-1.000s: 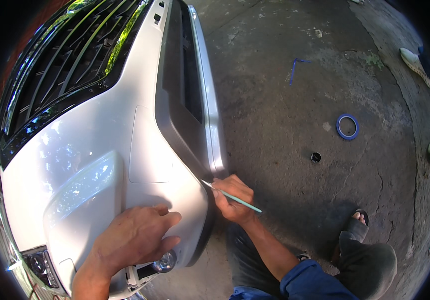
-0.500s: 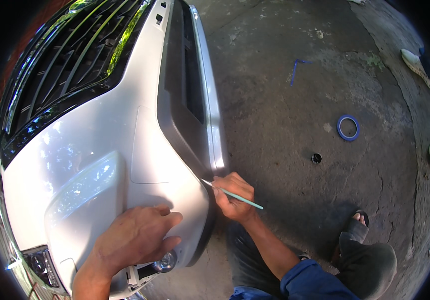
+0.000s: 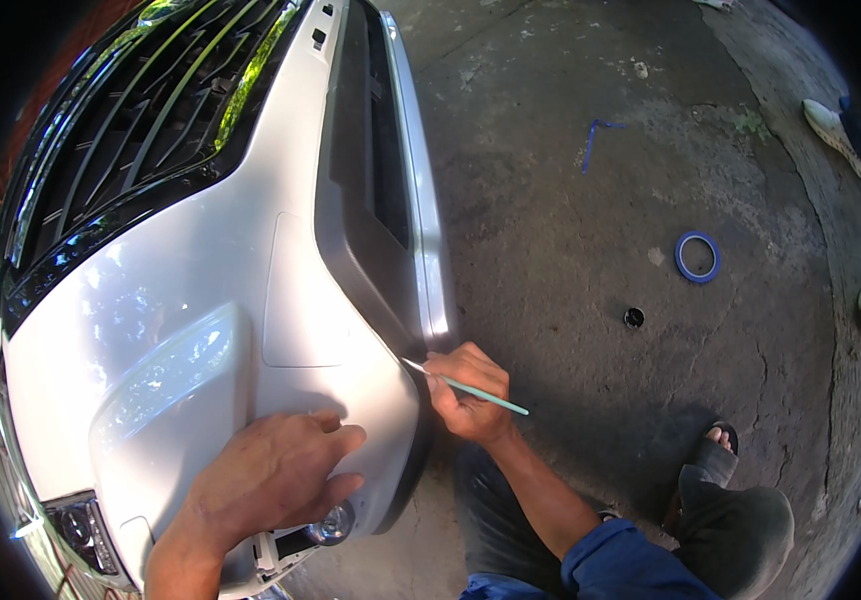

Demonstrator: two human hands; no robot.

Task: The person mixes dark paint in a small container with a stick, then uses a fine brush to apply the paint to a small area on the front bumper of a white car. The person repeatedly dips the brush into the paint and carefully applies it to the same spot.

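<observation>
In my right hand (image 3: pixel 471 388) a thin paintbrush (image 3: pixel 496 401) with a pale green handle is pinched between thumb and fingers. Its tip points left and meets the edge where the white car bumper (image 3: pixel 296 285) borders the dark grey lower trim (image 3: pixel 356 265). My left hand (image 3: pixel 271 468) lies over the bumper's corner, palm down, fingers bent and partly hidden, thumb apart. It appears to hold nothing. Beside that thumb is a round, glassy lamp (image 3: pixel 331 525).
On the concrete floor to the right lie a roll of blue tape (image 3: pixel 716 261), a small round pot (image 3: pixel 634 318) with dark contents and a bent blue strip (image 3: pixel 588 150). A black grille (image 3: pixel 101 150) is at the upper left. Another person's shoe (image 3: pixel 836 135) shows far right.
</observation>
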